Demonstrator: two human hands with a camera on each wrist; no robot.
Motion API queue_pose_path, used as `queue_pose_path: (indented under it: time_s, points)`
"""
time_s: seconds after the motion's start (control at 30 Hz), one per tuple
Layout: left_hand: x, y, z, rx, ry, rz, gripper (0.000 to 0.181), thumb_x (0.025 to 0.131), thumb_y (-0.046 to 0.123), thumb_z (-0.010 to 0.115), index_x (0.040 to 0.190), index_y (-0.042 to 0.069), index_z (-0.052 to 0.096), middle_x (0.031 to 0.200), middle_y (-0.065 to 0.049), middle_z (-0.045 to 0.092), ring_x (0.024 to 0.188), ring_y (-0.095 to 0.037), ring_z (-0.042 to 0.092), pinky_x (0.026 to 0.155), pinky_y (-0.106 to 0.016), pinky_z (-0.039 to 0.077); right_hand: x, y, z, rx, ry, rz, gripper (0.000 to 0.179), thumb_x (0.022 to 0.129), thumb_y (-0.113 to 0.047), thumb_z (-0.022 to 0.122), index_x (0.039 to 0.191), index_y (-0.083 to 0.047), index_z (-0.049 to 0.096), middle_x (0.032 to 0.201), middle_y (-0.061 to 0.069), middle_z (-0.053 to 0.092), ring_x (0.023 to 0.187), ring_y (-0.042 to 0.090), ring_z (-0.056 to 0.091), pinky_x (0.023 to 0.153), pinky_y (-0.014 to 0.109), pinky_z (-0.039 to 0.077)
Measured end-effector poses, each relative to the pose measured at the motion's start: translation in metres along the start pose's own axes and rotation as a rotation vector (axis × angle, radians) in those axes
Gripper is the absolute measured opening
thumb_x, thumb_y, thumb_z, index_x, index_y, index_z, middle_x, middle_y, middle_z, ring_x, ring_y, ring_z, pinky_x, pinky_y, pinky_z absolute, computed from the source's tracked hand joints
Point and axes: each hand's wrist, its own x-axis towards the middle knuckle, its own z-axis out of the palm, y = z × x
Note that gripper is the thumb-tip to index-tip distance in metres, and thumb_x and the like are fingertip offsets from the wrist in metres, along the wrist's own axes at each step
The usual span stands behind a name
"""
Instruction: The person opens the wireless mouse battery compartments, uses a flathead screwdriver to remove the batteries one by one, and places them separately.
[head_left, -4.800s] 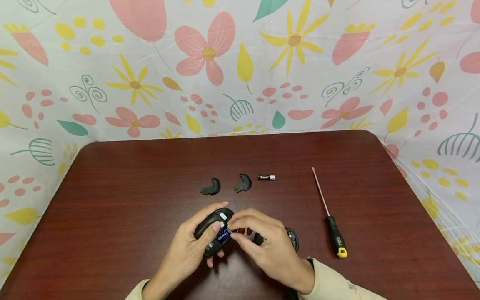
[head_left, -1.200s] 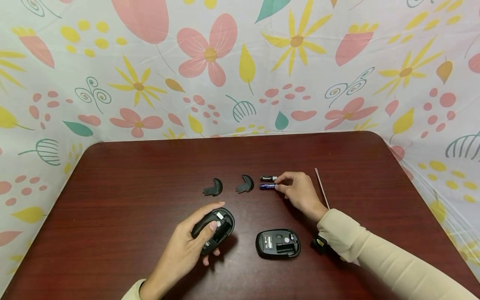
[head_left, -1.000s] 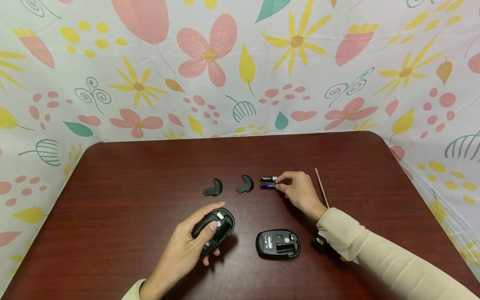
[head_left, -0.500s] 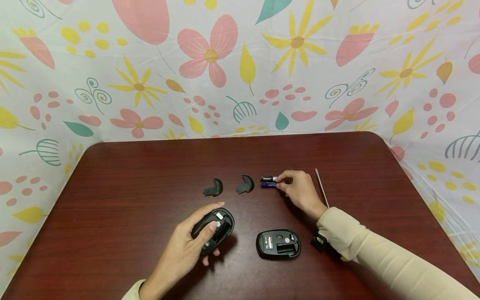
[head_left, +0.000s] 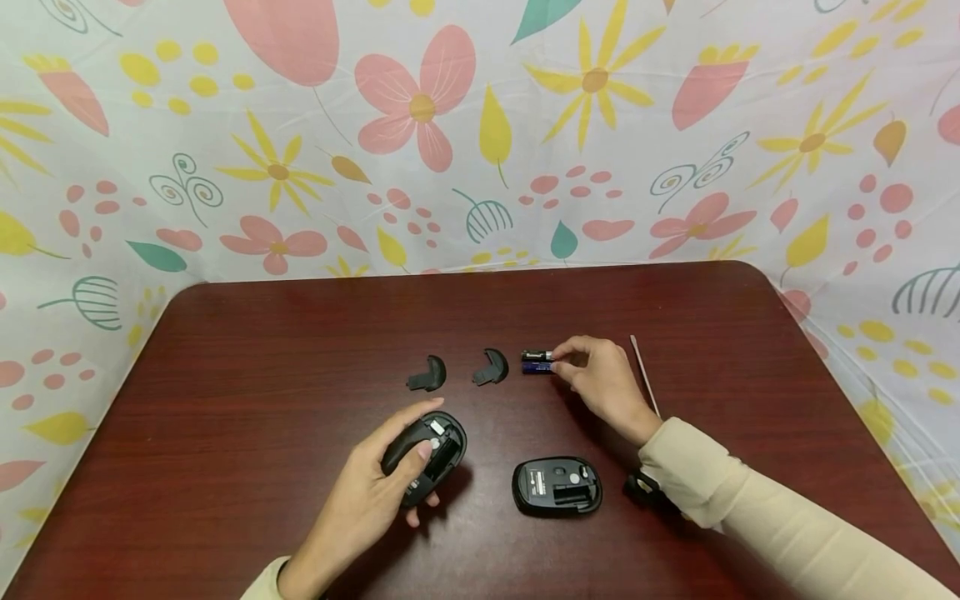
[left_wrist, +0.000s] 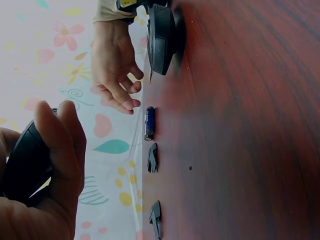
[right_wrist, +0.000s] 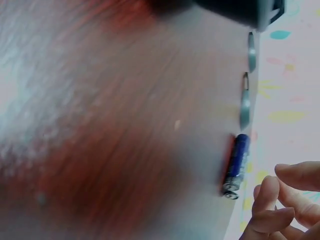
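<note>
My left hand holds a black computer mouse, underside up, thumb across its base; its battery compartment is bare. Near the back of the table, a blue battery and a black battery lie side by side. My right hand is just to their right. In the right wrist view its loosely bent fingers stand apart from the blue battery; the left wrist view shows the same gap. A second mouse lies upside down on the table, its compartment uncovered and bare.
Two black battery covers lie left of the batteries. A screwdriver's shaft shows right of my right hand, its handle mostly hidden under the sleeve. Behind the dark wooden table hangs a flowered cloth.
My right hand has taken the blue battery out of the held mouse, laid it beside the black one, nudged the two closer and let go. My left hand has kept the mouse.
</note>
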Motion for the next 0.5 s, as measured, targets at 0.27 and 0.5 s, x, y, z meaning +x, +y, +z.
queue_pose_path:
  time_s: [0.27,0.5]
  points:
    - [0.001,-0.001,-0.002,0.008,0.0,0.015,0.059,0.101,0.01,0.069,0.151,0.036,0.049,0.117,-0.023,0.069,0.068,-0.031,0.074,0.049,-0.041,0.062,-0.009,-0.011,-0.008,0.053,-0.003,0.0,0.011,0.094,-0.003,0.073,0.104,-0.001,0.077,0.092,0.014,0.076,0.064,0.024,0.07,0.055,0.021,0.053]
    - [0.002,-0.003,0.0,0.129,0.02,-0.038,0.083,0.079,0.004,0.089,0.146,0.032,0.049,0.13,-0.017,0.065,0.064,-0.017,0.071,0.054,-0.034,0.064,-0.019,-0.019,-0.02,0.084,0.014,-0.02,0.011,0.094,-0.005,0.075,0.105,-0.003,0.077,0.094,0.014,0.077,0.062,0.023,0.069,0.063,0.023,0.053]
